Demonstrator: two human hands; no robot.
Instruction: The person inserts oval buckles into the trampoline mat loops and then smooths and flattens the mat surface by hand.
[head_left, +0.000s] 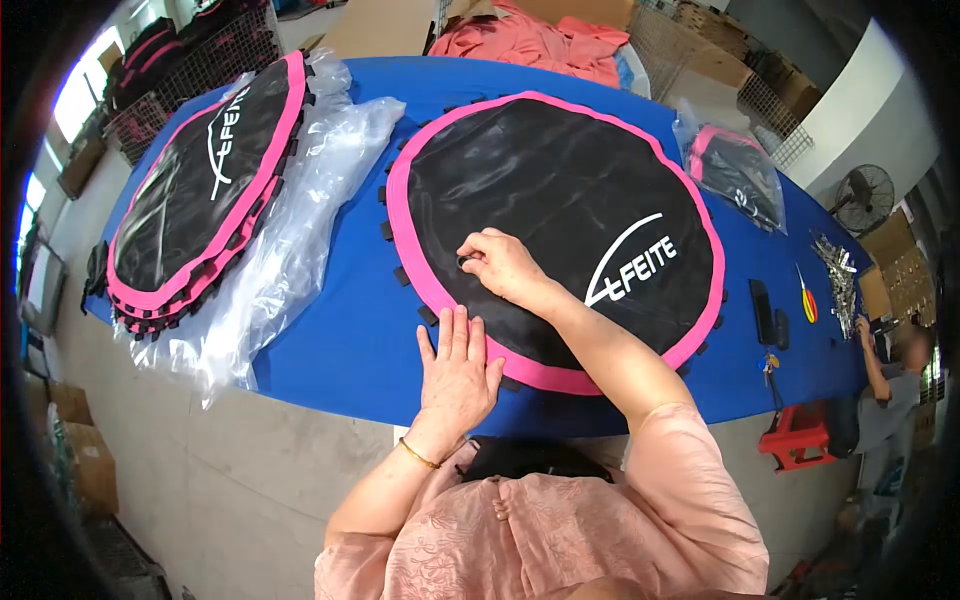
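Note:
A round black trampoline mat (520, 170) with a pink border and white lettering lies flat on the blue-covered table (310, 345). Black loops stick out around its edge. My left hand (460, 365) rests on the near-left pink border, palm down with fingers stretched out. Over the black fabric, left of the lettering, my right hand (500, 265) is closed in a pinch on a small dark thing (465, 260), too small to name.
Several similar mats (180, 190) are stacked at the left beside clear plastic bags (300, 255). At the right lie a bagged folded mat (738, 170), a phone (763, 310), scissors (807, 300) and a metal pile (838, 280). Another person (890, 390) sits near a red stool (797, 437).

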